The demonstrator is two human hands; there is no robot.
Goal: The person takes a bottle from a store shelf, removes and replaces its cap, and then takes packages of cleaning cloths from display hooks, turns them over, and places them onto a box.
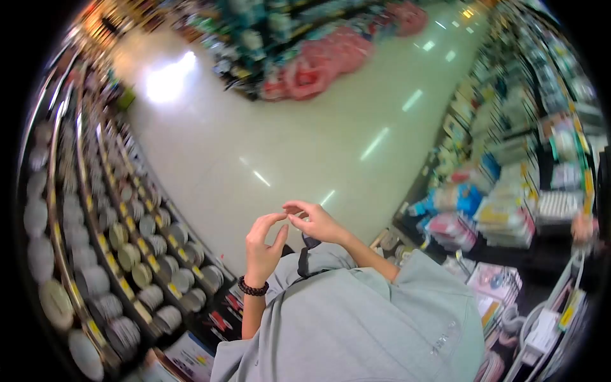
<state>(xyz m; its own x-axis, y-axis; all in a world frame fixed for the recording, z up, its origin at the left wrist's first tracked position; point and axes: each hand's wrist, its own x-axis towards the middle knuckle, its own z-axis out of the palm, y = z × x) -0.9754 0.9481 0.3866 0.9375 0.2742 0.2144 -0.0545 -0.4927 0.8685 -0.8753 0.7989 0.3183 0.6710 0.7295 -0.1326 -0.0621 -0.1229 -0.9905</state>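
Note:
My left hand (pixel 262 247), with a dark beaded bracelet (pixel 253 287) at its wrist, is raised in front of my body. Its fingers curve inward, the thumb stands apart from them, and nothing is in it. Close beside it, my right hand (pixel 314 223) points left with bent, parted fingers and holds nothing visible. The fingertips of both hands nearly meet; whether they touch is unclear. Below them lies my grey-green shirt (pixel 356 318), with a small black strap (pixel 303 261) at its front.
Shelves of stacked dishes (pixel 129 256) line the left. Packaged goods (pixel 506 219) fill the right shelves, near a metal frame (pixel 552 305). Pink plastic covering (pixel 324 63) lies on a display beyond the shiny floor (pixel 273 140). A blurred, hand-like shape (pixel 582 228) shows at the right edge.

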